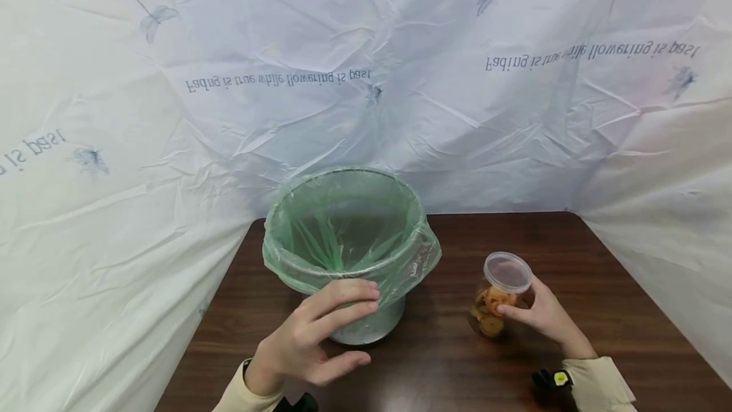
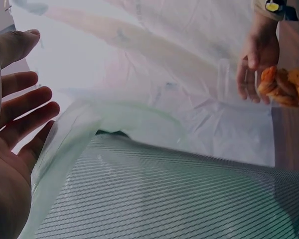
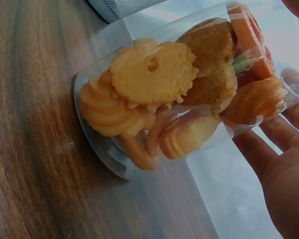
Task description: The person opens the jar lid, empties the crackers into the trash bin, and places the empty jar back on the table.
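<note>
My right hand [image 1: 546, 320] grips a clear plastic jar [image 1: 490, 304] of cookies by its upper part, thumb on the near side. Its round lid [image 1: 508, 272] is on top. In the right wrist view golden ridged cookies [image 3: 149, 74] fill much of the jar, and the fingers [image 3: 274, 139] curve around its lidded end. A mesh wastebasket [image 1: 372, 326] lined with a green plastic bag [image 1: 286, 266] stands left of the jar, its mouth facing up. My left hand [image 1: 320, 329] is at the basket's near side, fingers extended and thumb apart, right beside the bag's folded-over edge [image 2: 65, 154].
Both things stand on a dark brown wooden table [image 1: 452, 374] with rounded far corners. White sheeting [image 1: 389, 119] printed with lettering and dragonflies hangs behind the table and along both sides. The wastebasket is near the table's far left corner.
</note>
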Available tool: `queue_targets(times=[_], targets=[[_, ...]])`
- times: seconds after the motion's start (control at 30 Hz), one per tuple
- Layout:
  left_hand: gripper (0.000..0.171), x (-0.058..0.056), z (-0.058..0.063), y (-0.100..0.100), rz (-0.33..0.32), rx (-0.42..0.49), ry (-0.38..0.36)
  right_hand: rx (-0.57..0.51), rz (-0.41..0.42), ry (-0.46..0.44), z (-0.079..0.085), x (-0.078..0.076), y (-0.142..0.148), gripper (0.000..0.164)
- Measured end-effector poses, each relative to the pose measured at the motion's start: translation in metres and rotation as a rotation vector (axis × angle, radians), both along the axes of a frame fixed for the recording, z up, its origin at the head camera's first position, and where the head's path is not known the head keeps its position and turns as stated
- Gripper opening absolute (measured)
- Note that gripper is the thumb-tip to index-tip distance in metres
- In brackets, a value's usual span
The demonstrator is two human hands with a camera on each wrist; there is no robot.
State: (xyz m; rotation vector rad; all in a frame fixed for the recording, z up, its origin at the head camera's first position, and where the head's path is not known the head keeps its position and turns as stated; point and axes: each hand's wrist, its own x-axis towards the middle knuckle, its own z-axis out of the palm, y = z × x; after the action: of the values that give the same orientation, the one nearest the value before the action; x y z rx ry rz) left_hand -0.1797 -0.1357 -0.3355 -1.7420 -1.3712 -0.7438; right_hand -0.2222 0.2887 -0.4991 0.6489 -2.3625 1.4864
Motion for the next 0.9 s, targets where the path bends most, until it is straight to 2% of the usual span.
queue_targets(times=[0.4,0.9], targets=[[0.059,0.005,-0.027,0.023,0.026,-0.076,-0.027,0.031,-0.013,-0.002,-0.001,0.003,0.009,0.069],[0.058,0.003,-0.038,0.033,0.03,-0.103,-0.061,0.074,-0.044,0.003,-0.002,0.002,0.01,0.068]])
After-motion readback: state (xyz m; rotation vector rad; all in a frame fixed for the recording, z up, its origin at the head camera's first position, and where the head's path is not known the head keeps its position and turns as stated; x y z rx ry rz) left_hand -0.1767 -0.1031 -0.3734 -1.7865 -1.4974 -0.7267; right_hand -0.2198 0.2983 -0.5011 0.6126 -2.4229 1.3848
